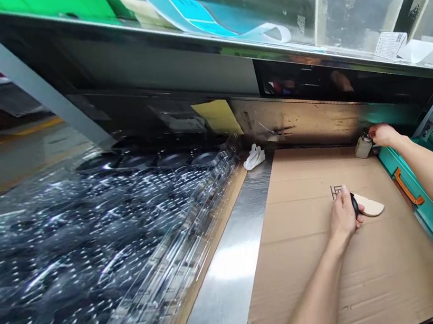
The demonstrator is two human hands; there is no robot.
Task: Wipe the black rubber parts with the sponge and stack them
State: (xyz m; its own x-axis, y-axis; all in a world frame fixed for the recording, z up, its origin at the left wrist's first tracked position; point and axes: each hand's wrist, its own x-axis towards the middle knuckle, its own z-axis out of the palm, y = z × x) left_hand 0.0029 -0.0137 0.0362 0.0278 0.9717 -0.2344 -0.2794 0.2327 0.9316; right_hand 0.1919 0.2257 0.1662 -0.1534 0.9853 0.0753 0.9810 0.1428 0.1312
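Note:
My left hand [343, 214] rests on a sheet of brown cardboard [357, 260] and is closed on a small black round piece [354, 205]. A beige, flat, rounded piece [371, 207] lies on the cardboard just right of that hand, touching the black piece. My right hand [383, 134] reaches to the back right corner and has its fingers on the top of a small metal-capped bottle [363, 146] that stands upright there.
Stacked clear plastic trays [104, 251] holding dark round parts fill the left half of the steel bench [231, 271]. A white crumpled cloth [254, 157] lies at the back. A teal bin [424, 198] with an orange handle sits at the right edge. A shelf overhangs the bench.

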